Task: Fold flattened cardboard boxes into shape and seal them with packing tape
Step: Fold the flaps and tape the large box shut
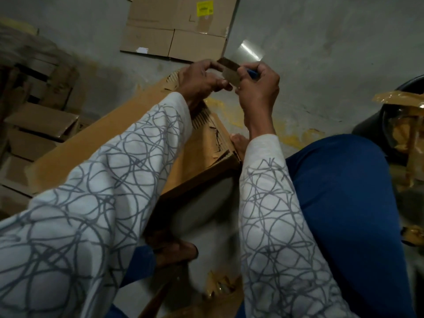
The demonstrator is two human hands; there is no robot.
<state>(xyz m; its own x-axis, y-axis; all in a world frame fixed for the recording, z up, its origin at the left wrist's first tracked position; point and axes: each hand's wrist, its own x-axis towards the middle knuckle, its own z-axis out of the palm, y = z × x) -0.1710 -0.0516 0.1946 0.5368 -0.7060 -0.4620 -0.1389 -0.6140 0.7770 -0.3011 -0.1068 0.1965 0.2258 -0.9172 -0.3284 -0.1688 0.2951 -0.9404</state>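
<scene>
Patterned sleeves (91,191) are filling 6 to 8 o'clock, with both forearms reaching up toward centre. Left hand (202,79), at 12 o'clock, is pinching one end of a tape strip (231,72). Right hand (259,88), just beside it, is gripping the other end together with a blue-handled tool (252,74). No blade is showing, so calling it a cutter is only a guess. A shiny loose tail (251,50) of tape is sticking up toward 1 o'clock.

Cardboard box (199,157) is lying under the left forearm at centre, with torn flutes showing along its edge and a bare foot (238,143) touching its corner. Flattened cardboard (176,31) is leaning on the wall at 12 o'clock, and stacked boxes (39,125) are sitting at 9 o'clock.

Risks, as I'm judging them:
- The free tail may be curling back and sticking to itself or to the fingers.
- Neither hand is steadying the box, so it may slide when the tape gets pressed on.
- The torn edge may be giving the tape a poor hold.
- The tool is working very close to the left fingertips.
</scene>
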